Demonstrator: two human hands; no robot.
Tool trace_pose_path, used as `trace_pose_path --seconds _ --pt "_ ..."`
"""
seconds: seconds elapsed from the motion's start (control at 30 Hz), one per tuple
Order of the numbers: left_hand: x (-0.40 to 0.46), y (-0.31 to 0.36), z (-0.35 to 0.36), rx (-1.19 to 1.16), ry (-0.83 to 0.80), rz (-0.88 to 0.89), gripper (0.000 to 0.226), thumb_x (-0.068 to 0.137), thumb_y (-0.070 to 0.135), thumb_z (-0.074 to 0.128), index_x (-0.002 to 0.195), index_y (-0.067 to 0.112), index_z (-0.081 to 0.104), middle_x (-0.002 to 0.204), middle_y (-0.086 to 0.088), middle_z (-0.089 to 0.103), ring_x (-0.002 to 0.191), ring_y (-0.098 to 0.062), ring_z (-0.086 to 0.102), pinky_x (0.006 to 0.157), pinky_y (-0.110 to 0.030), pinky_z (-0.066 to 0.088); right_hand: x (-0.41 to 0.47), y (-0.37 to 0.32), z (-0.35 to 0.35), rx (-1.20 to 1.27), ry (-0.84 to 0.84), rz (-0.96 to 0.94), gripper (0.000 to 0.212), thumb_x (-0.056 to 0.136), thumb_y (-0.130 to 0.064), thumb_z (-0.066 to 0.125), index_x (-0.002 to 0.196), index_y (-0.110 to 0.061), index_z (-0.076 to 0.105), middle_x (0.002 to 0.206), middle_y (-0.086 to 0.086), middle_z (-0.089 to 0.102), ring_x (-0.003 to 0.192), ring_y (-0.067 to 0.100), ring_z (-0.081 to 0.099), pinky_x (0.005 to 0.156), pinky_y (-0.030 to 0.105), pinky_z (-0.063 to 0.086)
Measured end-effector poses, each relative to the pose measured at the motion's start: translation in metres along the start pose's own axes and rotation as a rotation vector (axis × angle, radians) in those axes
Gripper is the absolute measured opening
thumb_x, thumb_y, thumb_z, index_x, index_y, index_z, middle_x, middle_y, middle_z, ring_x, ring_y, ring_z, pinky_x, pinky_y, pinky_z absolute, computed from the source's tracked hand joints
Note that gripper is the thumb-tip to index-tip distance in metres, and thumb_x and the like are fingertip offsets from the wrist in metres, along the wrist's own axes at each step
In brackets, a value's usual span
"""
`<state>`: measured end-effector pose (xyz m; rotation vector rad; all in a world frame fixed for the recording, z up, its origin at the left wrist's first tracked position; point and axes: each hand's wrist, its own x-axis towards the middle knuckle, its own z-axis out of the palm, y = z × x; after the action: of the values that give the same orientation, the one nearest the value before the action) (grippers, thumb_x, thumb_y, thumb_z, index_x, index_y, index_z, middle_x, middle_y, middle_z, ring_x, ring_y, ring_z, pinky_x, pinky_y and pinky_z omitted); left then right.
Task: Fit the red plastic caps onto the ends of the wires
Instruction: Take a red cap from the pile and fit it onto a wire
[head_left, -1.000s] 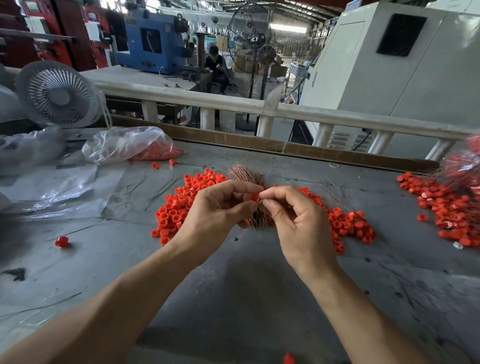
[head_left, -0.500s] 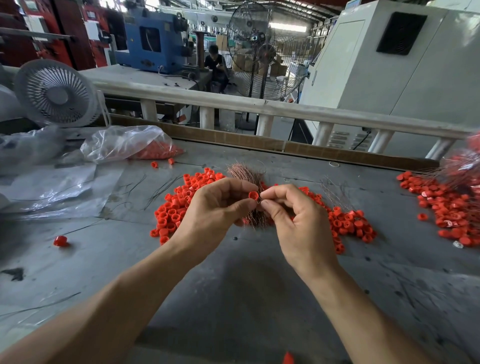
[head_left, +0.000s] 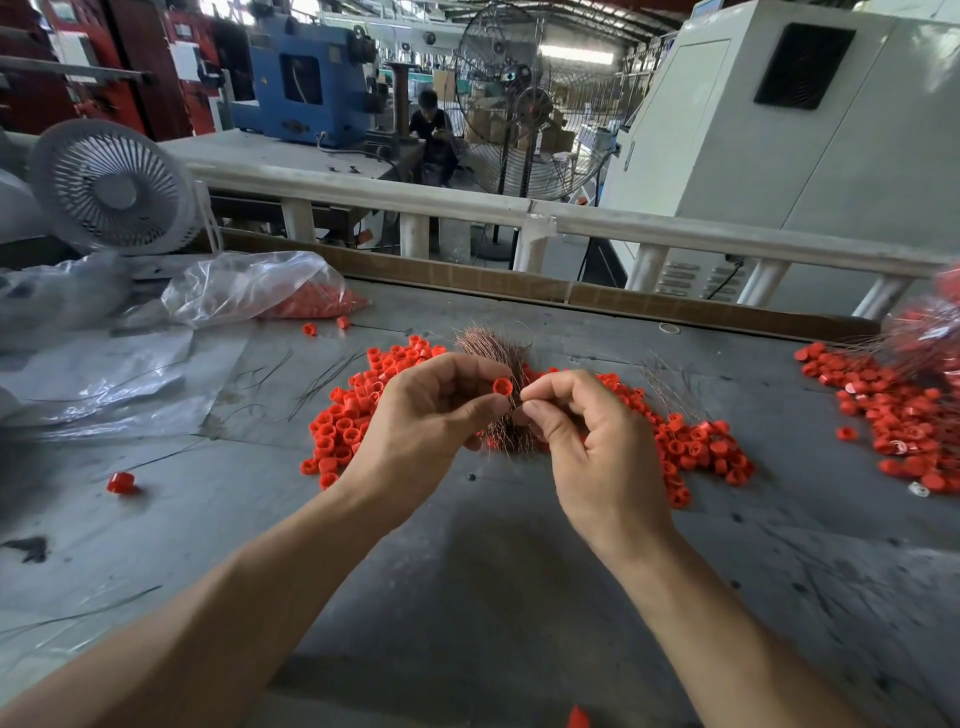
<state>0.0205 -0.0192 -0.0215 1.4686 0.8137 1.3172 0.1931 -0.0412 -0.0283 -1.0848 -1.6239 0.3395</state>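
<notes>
Far left of the grip: a small white desk fan (head_left: 111, 187), crumpled clear plastic sheeting (head_left: 104, 374), a clear bag of red caps (head_left: 260, 288), one stray cap (head_left: 121, 482) lying alone on the grey worktable (head_left: 467, 597). Nearer, just left of and behind the grip: a loose heap of red caps (head_left: 358, 410). At the grip itself: left hand (head_left: 421, 421), thumb and forefinger pinching a single red cap (head_left: 502, 386), open end turned toward the viewer. Directly behind and below the cap: a bundle of copper-coloured wires (head_left: 498, 395), apparently held by the lower fingers, though hard to confirm. Just right of the cap: right hand (head_left: 597, 441), thumb and forefinger pinched together, presumably on one thin wire, too fine to make out. Best done by steadying the cap, lining the wire tip with the opening, then pushing straight in; likely to bend if angled. Possible hindrance: neighbouring strands crowding the opening. Right of the grip: more red caps (head_left: 696, 447), loose wire strands (head_left: 670, 384), then well apart a pile of capped wires (head_left: 904, 415).
</notes>
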Motion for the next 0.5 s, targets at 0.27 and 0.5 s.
trace_pose_path --seconds 0.27,0.5 --pt "0.0003 -0.0019 -0.0007 0.019 -0.008 0.003 0.025 0.081 0.013 0.078 0.106 0.014 0.072 0.087 -0.003 0.073 0.075 -0.012 0.066 0.063 -0.022 0.054 -0.0012 -0.0001 0.0022 0.005 -0.010 0.020 0.006 0.096 -0.021 0.065 0.098 -0.023 0.070 0.088 -0.013 0.073 0.087 0.009 0.072 0.078 0.041 0.059" --pt "0.0003 -0.0021 0.0001 0.049 -0.017 0.015 0.023 0.086 0.001 0.076 0.106 0.012 0.072 0.083 -0.001 0.070 0.073 -0.011 0.064 0.062 -0.022 0.053 -0.0017 0.0000 0.0019 -0.009 -0.022 0.018 0.007 0.096 -0.017 0.066 0.097 -0.021 0.071 0.088 -0.013 0.073 0.087 0.008 0.072 0.077 0.039 0.059"
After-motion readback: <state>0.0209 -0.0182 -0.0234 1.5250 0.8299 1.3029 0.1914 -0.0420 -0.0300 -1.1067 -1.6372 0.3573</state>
